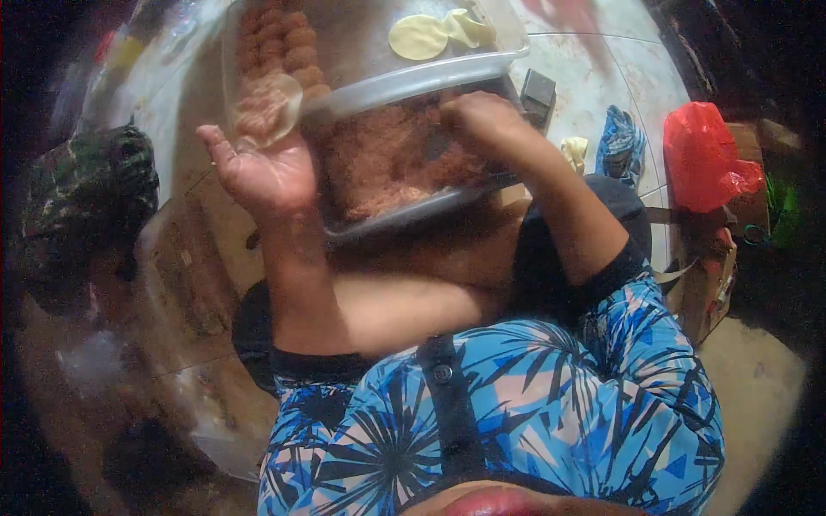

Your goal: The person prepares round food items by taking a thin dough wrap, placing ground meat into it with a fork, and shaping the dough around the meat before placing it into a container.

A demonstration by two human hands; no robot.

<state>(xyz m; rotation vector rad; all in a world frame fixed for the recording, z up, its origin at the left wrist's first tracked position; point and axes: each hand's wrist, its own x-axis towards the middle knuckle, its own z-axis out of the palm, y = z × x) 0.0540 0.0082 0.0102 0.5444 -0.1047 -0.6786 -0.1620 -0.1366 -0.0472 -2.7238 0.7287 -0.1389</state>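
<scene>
My left hand [271,172] is palm up with its thumb apart. Across its fingers lies a thin round dumpling wrapper [292,107] with a mound of reddish minced filling [265,105] on it. My right hand [490,125] is curled closed over a metal tray [413,215] filled with reddish mince [370,168]. Whatever its fingers grip is hidden; a dark shape shows in the mince just below them. Beyond the tray, a clear plastic bin [512,26] holds rows of reddish rounded pieces [280,39] and several pale round wrappers [419,37].
A small dark grey box [538,90] stands beside the tray's right end. Farther right are a crumpled blue packet [621,142], a pale scrap [574,152] and a red plastic bag [707,159] by a cardboard box [714,284]. A dark patterned bag [90,185] sits at left.
</scene>
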